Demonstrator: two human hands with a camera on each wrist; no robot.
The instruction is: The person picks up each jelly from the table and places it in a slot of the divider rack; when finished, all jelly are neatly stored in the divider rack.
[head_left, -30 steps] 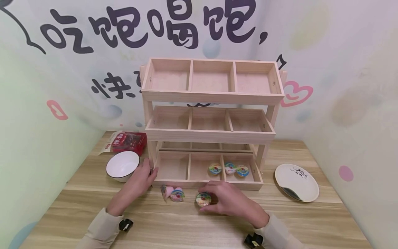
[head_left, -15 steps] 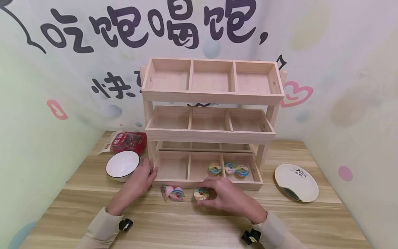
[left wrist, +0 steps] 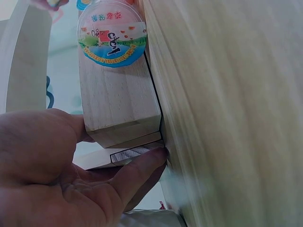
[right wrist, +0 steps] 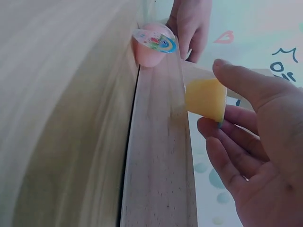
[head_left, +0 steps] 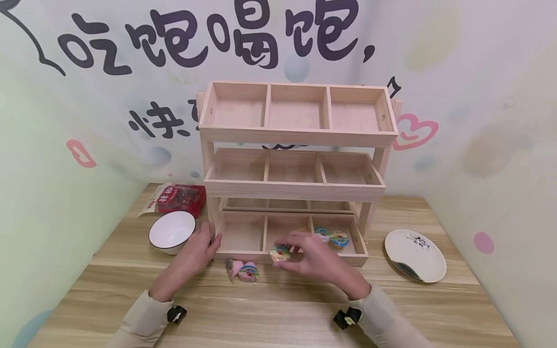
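Observation:
My right hand (head_left: 319,258) pinches a yellow jelly cup (right wrist: 206,99) between thumb and fingers, its printed lid (head_left: 279,253) showing in the head view. It is raised at the front edge of the bottom tray (head_left: 243,257), by the middle compartment. My left hand (head_left: 197,249) grips the lower left end of the wooden rack (left wrist: 120,94), thumb and fingers on either side of it. Two pink jelly cups (head_left: 242,270) lie on the table before the tray. Two more jelly cups (head_left: 338,239) sit in the bottom right compartment; another in the middle one is mostly hidden behind my right hand.
A white bowl (head_left: 171,231) stands beside my left hand, with a red package (head_left: 182,199) behind it. At the right lies a white plate (head_left: 417,256). The rack's middle tray (head_left: 296,190) and top tray (head_left: 300,137) rise above the bottom one.
My right hand has picked the yellow jelly cup up off the table and moved it forward to the bottom tray's front edge. The left hand has stayed in place.

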